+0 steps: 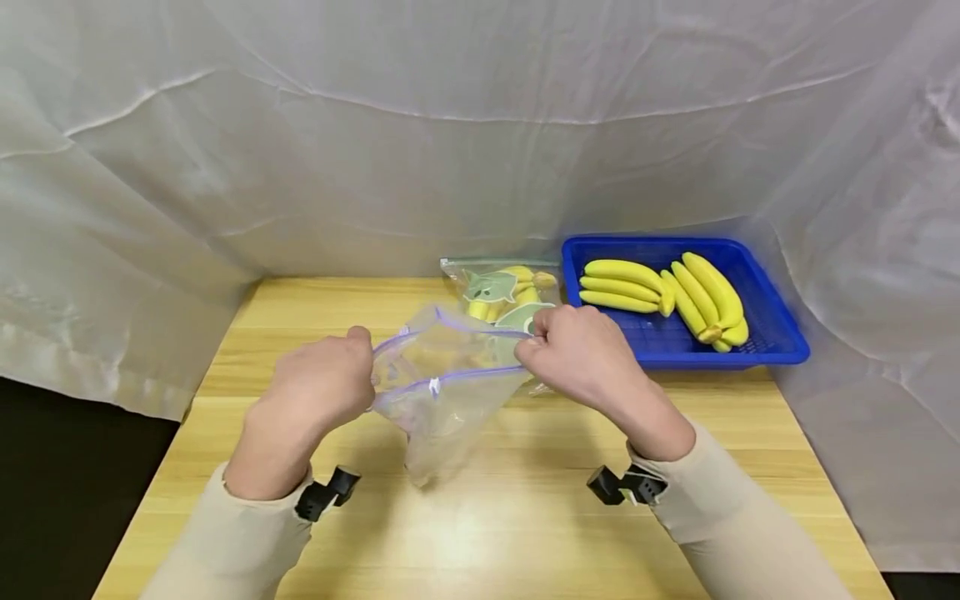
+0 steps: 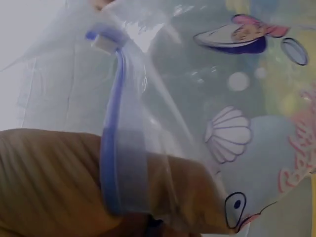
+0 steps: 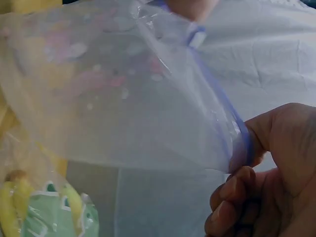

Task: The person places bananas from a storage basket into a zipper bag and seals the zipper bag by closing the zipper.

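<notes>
Both hands hold a clear zip bag (image 1: 442, 392) with a purple zipper strip above the wooden table (image 1: 487, 517), its mouth pulled open between them. My left hand (image 1: 318, 392) pinches the bag's left rim; my right hand (image 1: 577, 350) pinches the right rim. In the left wrist view the bag (image 2: 207, 113) shows printed shells and cartoon figures, with the zip slider (image 2: 104, 43) at the top. In the right wrist view my curled fingers (image 3: 237, 197) grip the purple strip of the bag (image 3: 113, 108). The bag looks empty.
A second zip bag (image 1: 504, 292) holding bananas lies behind the hands. A blue basket (image 1: 757, 333) with two bunches of bananas (image 1: 667, 293) stands at the back right. White cloth drapes the back and sides. Black wrist camera mounts show near both sleeves.
</notes>
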The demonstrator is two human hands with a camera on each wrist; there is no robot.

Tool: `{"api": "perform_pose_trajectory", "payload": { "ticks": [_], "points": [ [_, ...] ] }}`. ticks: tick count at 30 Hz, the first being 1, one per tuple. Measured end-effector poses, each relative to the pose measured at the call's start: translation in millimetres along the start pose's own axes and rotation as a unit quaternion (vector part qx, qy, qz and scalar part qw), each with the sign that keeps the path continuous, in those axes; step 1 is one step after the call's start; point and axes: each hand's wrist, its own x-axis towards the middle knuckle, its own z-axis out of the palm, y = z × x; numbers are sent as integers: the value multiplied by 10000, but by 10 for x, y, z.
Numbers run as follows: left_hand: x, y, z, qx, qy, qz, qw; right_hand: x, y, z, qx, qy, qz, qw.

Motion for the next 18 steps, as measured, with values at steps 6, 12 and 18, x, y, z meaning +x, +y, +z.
{"api": "perform_pose_trajectory", "payload": {
  "ticks": [6,12,18],
  "points": [
    [-113,42,-73,-686,415,432,9958,26,42,54,-52,162,133,9998],
    [-254,106,-117,-1064,1462,511,9822,-67,-30,-182,-174,40,182,9997],
    [-222,69,-74,-855,970,728,9889,-295,-127,-644,195,172,-17,9997]
  ]
}}
